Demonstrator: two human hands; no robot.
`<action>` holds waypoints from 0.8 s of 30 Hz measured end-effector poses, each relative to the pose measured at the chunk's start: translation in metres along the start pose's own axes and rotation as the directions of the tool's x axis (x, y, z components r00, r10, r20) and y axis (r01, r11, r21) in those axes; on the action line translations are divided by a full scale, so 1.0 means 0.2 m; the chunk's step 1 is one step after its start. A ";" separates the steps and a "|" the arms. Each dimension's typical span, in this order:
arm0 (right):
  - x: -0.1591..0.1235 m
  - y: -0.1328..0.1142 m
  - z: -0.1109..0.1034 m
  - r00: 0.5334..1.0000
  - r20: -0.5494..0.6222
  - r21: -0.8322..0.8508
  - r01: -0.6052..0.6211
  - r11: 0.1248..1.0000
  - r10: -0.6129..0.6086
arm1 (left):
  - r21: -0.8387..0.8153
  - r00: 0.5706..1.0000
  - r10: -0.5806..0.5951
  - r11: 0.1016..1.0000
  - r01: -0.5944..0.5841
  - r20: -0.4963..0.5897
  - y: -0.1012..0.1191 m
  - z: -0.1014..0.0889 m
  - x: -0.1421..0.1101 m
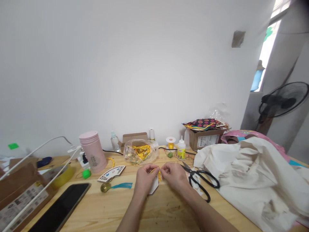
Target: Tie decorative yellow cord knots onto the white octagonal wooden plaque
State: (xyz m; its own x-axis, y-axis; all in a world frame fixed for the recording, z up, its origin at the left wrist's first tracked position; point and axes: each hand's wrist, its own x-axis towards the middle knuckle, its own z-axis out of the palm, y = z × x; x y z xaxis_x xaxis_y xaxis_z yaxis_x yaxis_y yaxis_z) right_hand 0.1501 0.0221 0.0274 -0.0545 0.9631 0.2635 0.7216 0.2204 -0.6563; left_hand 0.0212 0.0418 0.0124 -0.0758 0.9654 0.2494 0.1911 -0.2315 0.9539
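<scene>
My left hand (145, 178) and my right hand (175, 175) meet over the middle of the wooden table, fingers pinched close together. Both are closed on a thin yellow cord (159, 175), which shows between the fingertips. A flat white piece (154, 186) sticks out under my left fingers; its far part is hidden by the hand. Left of my hands lies a fan-shaped white card (112, 174) with dark lettering, with a brass-coloured disc (105, 187) and a blue tassel (122, 185) beside it. Black-handled scissors (198, 178) lie open close to my right hand.
Behind my hands stand a clear bag of yellow cords (141, 153), a thread spool (171, 143) and a glue bottle (181, 149). A pink tumbler (93, 153), a phone (61, 207) and an opened carton (24, 199) occupy the left. White cloth (253, 174) covers the right side.
</scene>
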 end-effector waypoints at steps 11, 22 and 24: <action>0.05 0.07 0.11 0.997 0.059 0.420 -0.075 0.904 0.055 | -0.232 0.970 -0.229 0.942 0.241 0.077 -0.01 -0.01 0.00; 0.02 0.05 0.07 0.999 -0.016 0.100 0.029 0.995 -0.028 | -0.231 0.971 -0.225 0.943 0.238 0.081 0.00 -0.01 0.00; 0.00 0.04 0.06 0.998 -0.004 -0.039 0.066 0.997 -0.067 | -0.194 0.977 -0.200 0.958 0.210 0.069 0.00 0.00 -0.01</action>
State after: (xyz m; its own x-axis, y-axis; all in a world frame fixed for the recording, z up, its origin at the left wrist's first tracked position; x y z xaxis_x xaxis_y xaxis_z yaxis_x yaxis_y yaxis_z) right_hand 0.1476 0.0255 0.0139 -0.0995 0.9457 0.3095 0.7426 0.2776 -0.6095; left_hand 0.0209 0.0409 0.0117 -0.0447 0.9981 0.0412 -0.0226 -0.0423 0.9989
